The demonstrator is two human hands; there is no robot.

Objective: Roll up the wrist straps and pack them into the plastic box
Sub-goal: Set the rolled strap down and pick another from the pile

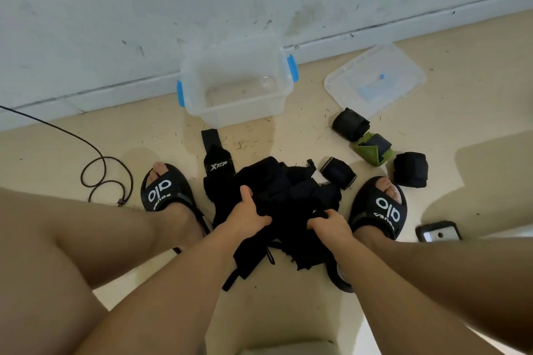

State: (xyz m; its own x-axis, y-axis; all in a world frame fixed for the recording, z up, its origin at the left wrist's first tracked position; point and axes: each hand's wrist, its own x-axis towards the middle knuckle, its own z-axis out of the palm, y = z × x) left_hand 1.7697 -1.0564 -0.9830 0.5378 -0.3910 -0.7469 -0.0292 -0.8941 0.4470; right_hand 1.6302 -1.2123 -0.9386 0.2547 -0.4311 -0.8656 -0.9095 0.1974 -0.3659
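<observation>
Head view: both hands reach down between the person's 2 sandalled feet into a heap of loose black wrist straps [284, 199] on the floor [288, 323]. Left hand [248, 215] grips a fold at the heap's left side, thumb up over the fabric, fingers curled under it. Right hand [328, 223] has its grip closed on a fold at the heap's right side, fingers tucked into the cloth. One strap with white lettering [215, 163] trails from the heap toward the plastic box [235, 82], which stands open against the wall, blue latches on 2 sides, nothing visible inside. Box lid [375, 79] lies flat on the floor to the right of the box. 3 rolled black straps [350, 124] [337, 172] [410, 169] and 1 green rolled strap [372, 150] sit on the floor right of the heap, outside the box. Black cable [106, 179] coils left of the left foot.
</observation>
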